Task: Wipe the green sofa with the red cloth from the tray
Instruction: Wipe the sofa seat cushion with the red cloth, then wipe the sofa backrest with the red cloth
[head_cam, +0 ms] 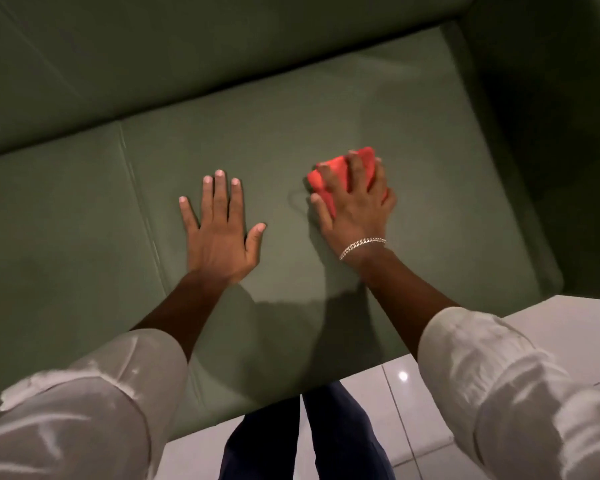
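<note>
The green sofa (291,126) fills most of the view, seen from above. On its right seat cushion lies the folded red cloth (340,169). My right hand (355,206), with a chain bracelet at the wrist, presses down on the cloth with fingers spread over it. My left hand (219,233) rests flat on the same cushion to the left of the cloth, fingers apart and holding nothing. The tray is not in view.
A seam (139,199) divides the two seat cushions just left of my left hand. The sofa's backrest (187,46) runs along the top and its right armrest (551,116) rises at the right. White tiled floor (430,393) and my legs lie below the seat's front edge.
</note>
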A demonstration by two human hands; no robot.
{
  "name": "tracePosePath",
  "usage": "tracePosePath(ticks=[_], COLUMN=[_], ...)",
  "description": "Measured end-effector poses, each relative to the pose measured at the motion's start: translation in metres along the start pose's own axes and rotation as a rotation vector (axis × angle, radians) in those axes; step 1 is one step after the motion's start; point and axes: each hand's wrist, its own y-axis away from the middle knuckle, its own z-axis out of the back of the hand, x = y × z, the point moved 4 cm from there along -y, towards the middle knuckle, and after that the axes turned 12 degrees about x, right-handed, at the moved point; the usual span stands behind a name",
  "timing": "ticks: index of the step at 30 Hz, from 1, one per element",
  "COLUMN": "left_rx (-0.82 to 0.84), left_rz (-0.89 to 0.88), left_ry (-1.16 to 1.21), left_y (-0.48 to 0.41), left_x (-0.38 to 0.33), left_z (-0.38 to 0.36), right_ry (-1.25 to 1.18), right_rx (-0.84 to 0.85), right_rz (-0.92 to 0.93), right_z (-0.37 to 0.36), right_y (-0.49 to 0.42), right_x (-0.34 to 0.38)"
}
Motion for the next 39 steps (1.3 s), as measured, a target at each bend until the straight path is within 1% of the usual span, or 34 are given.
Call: tracePosePath(ticks=[2, 3, 4, 5, 7, 9, 11, 12, 14, 16, 17, 19, 21, 23, 24, 25, 27, 28, 29, 30, 32, 34, 37, 39], left_rx=[0.009, 0.014, 0.014, 0.009, -0.005, -0.016, -0.023, -0.027, -0.032, -0.042, -0.053, -0.081, -0.092, -0.086, -0.079, -0.074, -0.058, -0.063, -0.082, -0.120, -0.187, -0.283, -0.451, -0.569], left_rz=[-0.010, -0.013, -0.011, -0.006, -0.005, -0.010, -0.014, -0.016, -0.023, -0.036, -0.035, -0.001, 0.048, 0.064, 0.061, 0.054, 0.034, 0.023, 0.018, 0.023, 0.018, 0.002, -0.026, -0.031], left_ry=[0.009, 0.013, 0.013, 0.009, -0.001, -0.005, -0.007, 0.001, 0.022, 0.045, 0.059, 0.091, 0.089, 0.069, 0.076, 0.090, 0.115, 0.117, 0.118, 0.126, 0.147, 0.139, 0.096, 0.063], left_y=[0.001, 0.001, 0.001, 0.002, 0.002, 0.001, 0.000, 0.001, 0.002, 0.004, 0.006, 0.007, 0.005, 0.000, -0.002, -0.006, -0.011, -0.014, -0.015, -0.019, -0.026, -0.036, -0.053, -0.065], left_x=[-0.003, -0.003, -0.003, -0.002, -0.001, -0.001, 0.001, 0.001, 0.001, 0.000, 0.002, 0.008, 0.014, 0.014, 0.013, 0.012, 0.011, 0.012, 0.014, 0.017, 0.020, 0.028, 0.042, 0.055], left_z=[0.002, 0.003, 0.003, 0.003, 0.002, 0.000, -0.002, -0.002, 0.000, 0.003, 0.004, 0.003, 0.000, -0.001, 0.000, 0.004, 0.017, 0.029, 0.042, 0.061, 0.099, 0.151, 0.235, 0.291], right_ry=[0.112, 0.143, 0.149, 0.133, 0.083, 0.027, 0.001, 0.016, 0.077, 0.151, 0.166, 0.185, 0.176, 0.128, 0.108, 0.107, 0.161, 0.172, 0.152, 0.108, -0.001, -0.135, -0.470, -0.614], right_rx=[0.024, 0.034, 0.042, 0.042, 0.031, 0.012, 0.018, 0.022, 0.048, 0.074, 0.071, 0.067, 0.058, 0.041, 0.040, 0.042, 0.051, 0.063, 0.077, 0.085, 0.142, 0.145, 0.044, -0.122], right_rz=[0.197, 0.241, 0.232, 0.185, 0.047, -0.068, -0.082, -0.035, 0.139, 0.329, 0.380, 0.380, 0.257, 0.111, 0.090, 0.119, 0.309, 0.414, 0.473, 0.470, 0.351, 0.272, 0.259, 0.294], right_z=[-0.010, -0.013, -0.014, -0.012, -0.003, 0.006, 0.011, 0.010, 0.003, -0.003, -0.005, -0.001, 0.006, 0.014, 0.015, 0.015, 0.009, 0.010, 0.010, 0.015, 0.025, 0.051, 0.111, 0.160], right_y=[0.020, 0.036, 0.049, 0.055, 0.039, 0.001, -0.029, -0.034, -0.023, 0.009, 0.025, 0.043, 0.030, 0.006, -0.003, -0.008, 0.000, 0.010, 0.019, 0.021, 0.011, -0.010, -0.040, -0.061], right_x=[0.011, 0.006, -0.004, -0.016, -0.032, -0.027, -0.003, 0.010, 0.030, 0.032, 0.024, -0.001, -0.018, -0.014, -0.006, 0.004, 0.023, 0.028, 0.026, 0.020, 0.008, 0.011, 0.038, 0.064])
